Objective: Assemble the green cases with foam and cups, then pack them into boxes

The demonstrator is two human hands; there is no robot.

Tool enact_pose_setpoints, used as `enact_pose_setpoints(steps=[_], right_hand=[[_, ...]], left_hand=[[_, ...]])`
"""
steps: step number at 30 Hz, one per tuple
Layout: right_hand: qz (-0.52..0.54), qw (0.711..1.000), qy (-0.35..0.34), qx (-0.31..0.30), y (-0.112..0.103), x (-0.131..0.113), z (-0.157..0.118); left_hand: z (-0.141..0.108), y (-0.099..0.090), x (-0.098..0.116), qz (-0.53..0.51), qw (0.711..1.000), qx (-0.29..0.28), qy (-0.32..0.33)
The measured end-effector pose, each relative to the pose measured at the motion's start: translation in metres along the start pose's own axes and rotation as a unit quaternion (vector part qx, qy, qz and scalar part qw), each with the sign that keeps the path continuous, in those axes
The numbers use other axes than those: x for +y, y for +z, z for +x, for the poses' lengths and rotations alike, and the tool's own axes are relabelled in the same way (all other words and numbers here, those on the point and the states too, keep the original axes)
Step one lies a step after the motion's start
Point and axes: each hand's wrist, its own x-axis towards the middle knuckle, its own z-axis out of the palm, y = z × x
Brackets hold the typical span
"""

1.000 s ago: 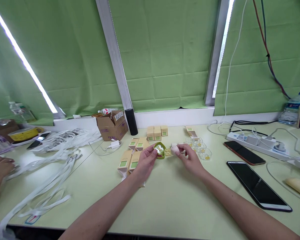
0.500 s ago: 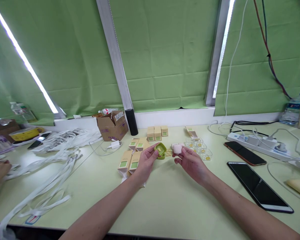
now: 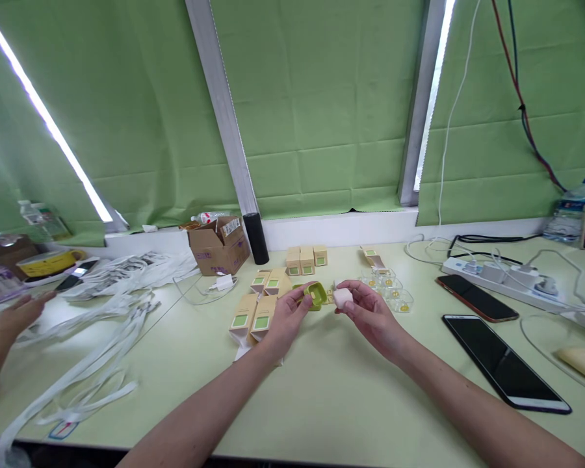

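**Pairing a green case with a white piece**

Holding the green case (image 3: 314, 294) in the left hand (image 3: 283, 320), fingers pinched on its near edge, the person has it raised just above the table (image 3: 322, 390), with its hollow side turned toward the right. The right hand (image 3: 370, 315) grips a small white piece (image 3: 342, 298) between thumb and fingertips, just right of the case and almost touching it. Both things hang in the air, apart from the goods on the table.

Judging by how the two face each other, the step in hand looks like fitting the white piece into the case. That would call for lining up the piece with the hollow and pressing it in squarely while the left hand steadies the case.

Left of the case lie small tan boxes (image 3: 253, 315), some flat, some standing in a row behind. Right of the case sit clear trays (image 3: 394, 296); further right, two phones (image 3: 504, 361). Far left of the case, another person's hand (image 3: 14, 318) hovers open over white straps (image 3: 102, 312).
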Motion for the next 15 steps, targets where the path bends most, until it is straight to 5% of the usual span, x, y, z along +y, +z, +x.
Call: enact_pose_setpoints(steps=[8,15], right_hand=[[-0.021,0.999,0.012,0.025,-0.001,0.006,0.001],[-0.024,0.997,0.015,0.078,-0.002,0.017,0.009]], left_hand=[[-0.004,0.004,0.008,0.079,0.996,-0.032,0.024],[-0.002,-0.001,0.002,0.167,0.985,-0.004,0.029]])
